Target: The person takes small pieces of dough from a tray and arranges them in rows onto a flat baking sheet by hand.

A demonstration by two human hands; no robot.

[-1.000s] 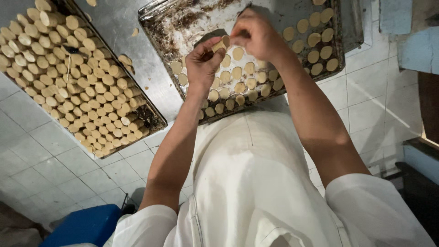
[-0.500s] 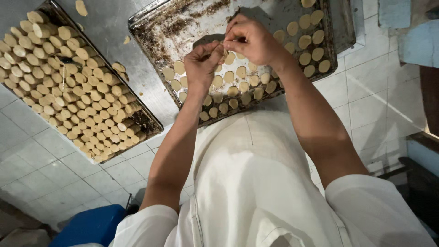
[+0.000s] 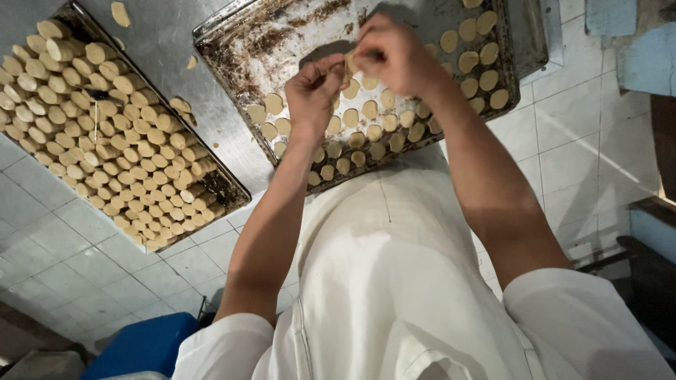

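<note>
Both hands meet above a dark, crusted baking tray (image 3: 232,49) on a steel table. My left hand (image 3: 313,95) and my right hand (image 3: 394,53) pinch a small stack of pale round dough discs (image 3: 349,65) between their fingertips. Under the hands, rows of flat dough discs (image 3: 366,134) lie along the tray's near edge and its right side. The far left part of the tray is bare and stained brown.
A second tray (image 3: 229,190) to the left is packed with several rows of dough discs standing on edge. A loose disc (image 3: 120,13) lies on the steel table (image 3: 169,49). White floor tiles lie below, with a blue box (image 3: 144,345) at bottom left.
Both hands have stayed together over the tray, shifting slightly toward its far side while working the discs between the fingers. The camera view has drifted a little.
</note>
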